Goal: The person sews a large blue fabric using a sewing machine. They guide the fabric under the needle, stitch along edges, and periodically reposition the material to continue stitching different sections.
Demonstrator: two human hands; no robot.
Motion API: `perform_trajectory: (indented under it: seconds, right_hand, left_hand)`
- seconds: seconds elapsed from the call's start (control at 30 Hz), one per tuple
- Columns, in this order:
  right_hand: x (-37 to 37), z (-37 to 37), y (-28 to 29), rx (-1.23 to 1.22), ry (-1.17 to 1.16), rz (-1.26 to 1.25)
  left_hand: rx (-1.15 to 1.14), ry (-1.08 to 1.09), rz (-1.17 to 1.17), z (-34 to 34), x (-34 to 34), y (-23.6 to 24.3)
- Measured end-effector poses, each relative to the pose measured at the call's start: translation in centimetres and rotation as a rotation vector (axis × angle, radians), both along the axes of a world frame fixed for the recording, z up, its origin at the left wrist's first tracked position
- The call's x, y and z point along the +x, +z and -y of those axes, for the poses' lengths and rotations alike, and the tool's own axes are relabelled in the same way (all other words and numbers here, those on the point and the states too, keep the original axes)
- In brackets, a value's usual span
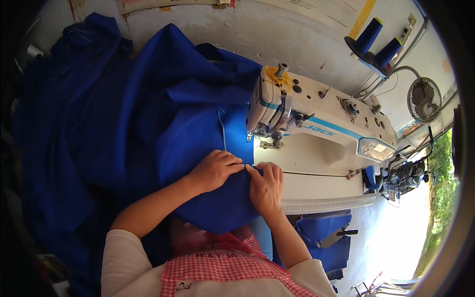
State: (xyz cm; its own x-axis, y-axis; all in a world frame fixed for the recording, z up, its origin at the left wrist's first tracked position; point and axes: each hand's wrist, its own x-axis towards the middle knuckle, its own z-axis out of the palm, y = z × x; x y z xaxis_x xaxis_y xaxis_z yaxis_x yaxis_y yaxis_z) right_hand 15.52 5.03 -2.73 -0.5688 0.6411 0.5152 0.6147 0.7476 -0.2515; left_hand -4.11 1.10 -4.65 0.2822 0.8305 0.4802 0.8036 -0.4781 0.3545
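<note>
Blue fabric (198, 203), heaped left of the white industrial sewing machine (309, 106), right edge near its presser foot (249, 136) | left hand (222, 169): fingertips pinched on that edge | right hand (265, 185): thumb and fingers pinched there, just beside the left | thread cones (368, 37): two, navy, on stand

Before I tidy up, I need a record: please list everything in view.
Blue cloth: count unclear, blue, left and centre
Sewing machine: one, white with blue stripe, right of centre
Machine table: one, pale, under the machine
Strand: one, pale, on the cloth
Cord: one bundle, yellow, atop machine
Thread cones: two, dark blue, upper right
Fan: one, grey, right
Fabric pieces: several, blue, below the table
Tool: one, black handle, below table
Wall papers: several, pale, top
Greenery: uncounted, green, far right
Apron: one, red-and-white, on the person
Left hand: one, bare, pinching cloth
Right hand: one, bare, pinching cloth
</note>
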Motion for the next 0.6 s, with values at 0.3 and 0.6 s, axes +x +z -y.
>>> perform_trajectory:
  seconds: [0.3,0.6]
  right_hand:
    - [-1.9,-4.0,-0.6,0.048,-0.037,0.045]
    - [5.9,6.9,-0.8,-0.288,0.053,-0.262]
  left_hand:
    - [0.047,-0.046,-0.009,-6.1,-3.2,-0.2]
    - [0.325,0.240,-0.194,-8.5,-7.4,7.7]
